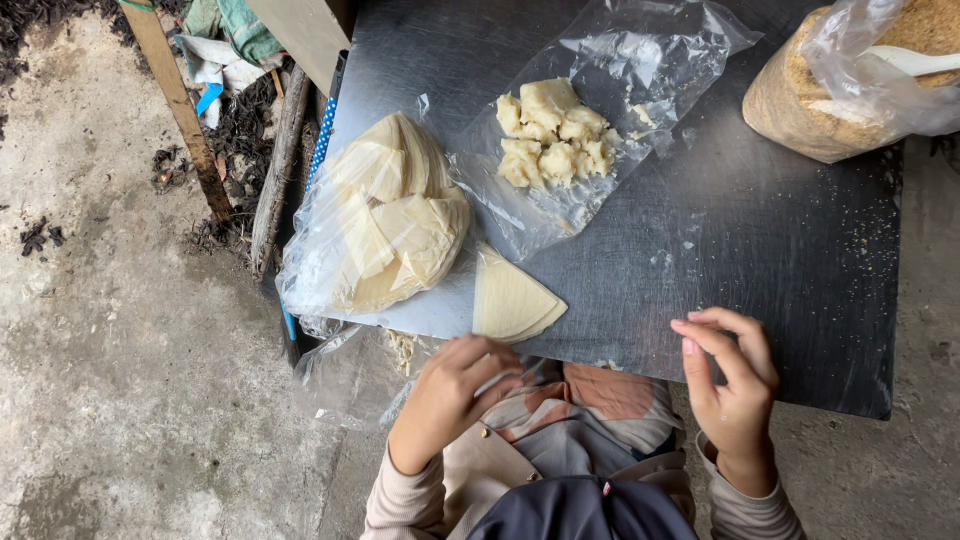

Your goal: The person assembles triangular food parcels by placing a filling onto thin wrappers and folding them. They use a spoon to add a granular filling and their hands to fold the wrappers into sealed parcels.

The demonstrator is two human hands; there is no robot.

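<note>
Two hands at the near edge of the dark metal tabletop (760,250). Left hand (455,385) curled, fingertips pinching something thin and pale, likely one sheet; cannot tell for sure. Right hand (735,385) loosely curled, empty, hovering. Small stack of triangular wrappers (510,300) just beyond the left hand, within easy reach. Bagged wrappers (385,220) and lumpy filling (555,135) on open plastic further back.

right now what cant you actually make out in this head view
- Left hand: curled over something thin and pale; the fingers hide it.
- Bag of crumbs: cut off by the top right edge; crinkled plastic blurs the white utensil inside.
- Bagged stack of pale sheets: count hidden by glare and folds.
- Right hand: palm turned away, so whether it holds anything is unclear.
</note>
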